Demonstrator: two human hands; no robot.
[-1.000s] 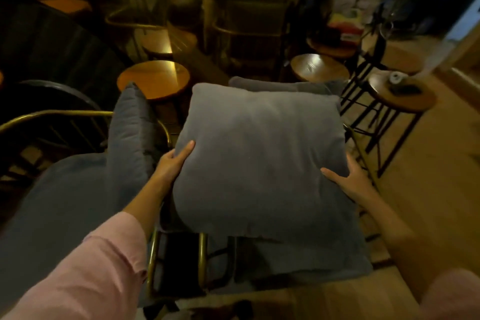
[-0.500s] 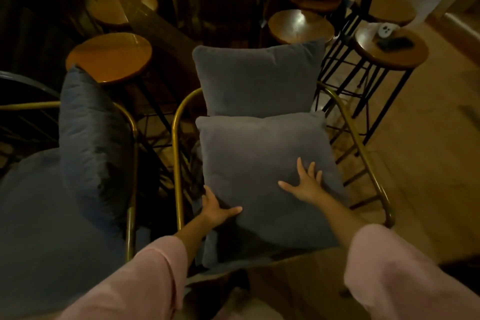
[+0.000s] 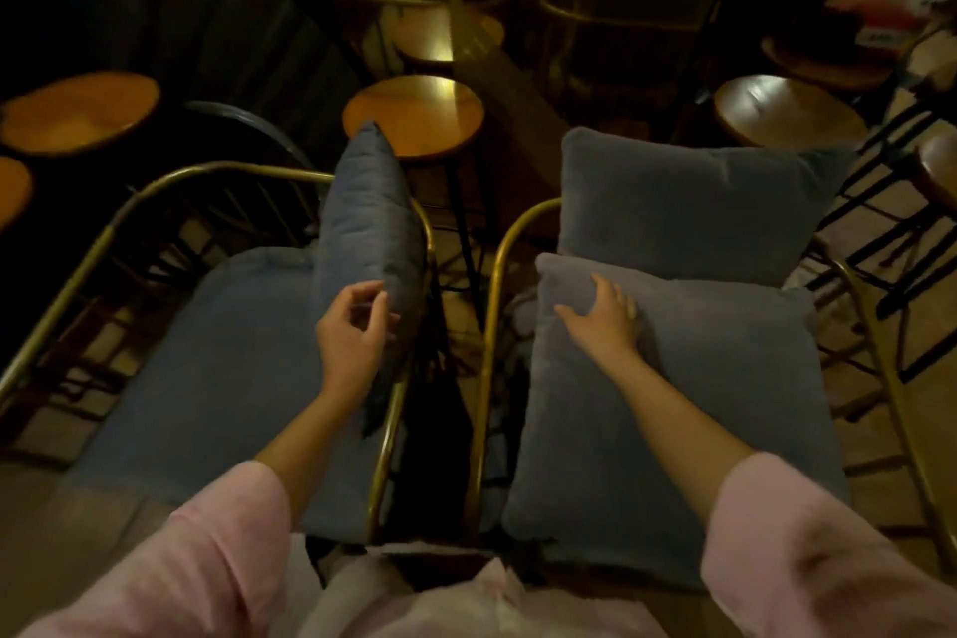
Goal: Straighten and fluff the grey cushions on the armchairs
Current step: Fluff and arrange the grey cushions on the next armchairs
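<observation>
Your right hand [image 3: 603, 321] presses flat, steadying the seat cushion [image 3: 673, 425], while your open, empty left hand [image 3: 352, 332] nears the upright cushion [image 3: 370, 223].

Your left hand [image 3: 354, 334] covers part of the upright grey cushion [image 3: 370, 218] leaning on the left armchair's brass rail [image 3: 399, 409], and you cannot tell whether the curled fingers touch it. That cushion hides the rail behind it. Your right hand [image 3: 603, 321] lies on the seat cushion [image 3: 673, 430] of the right armchair; this cushion hides the seat under it and the lower edge of the back cushion [image 3: 694, 207]. Beyond the back cushion, the stools [image 3: 787, 117] are blurred and dark. The colourful heap [image 3: 880, 0] far behind it is too smeared to identify. Both pink sleeves [image 3: 828, 565] run off the bottom edge.
</observation>
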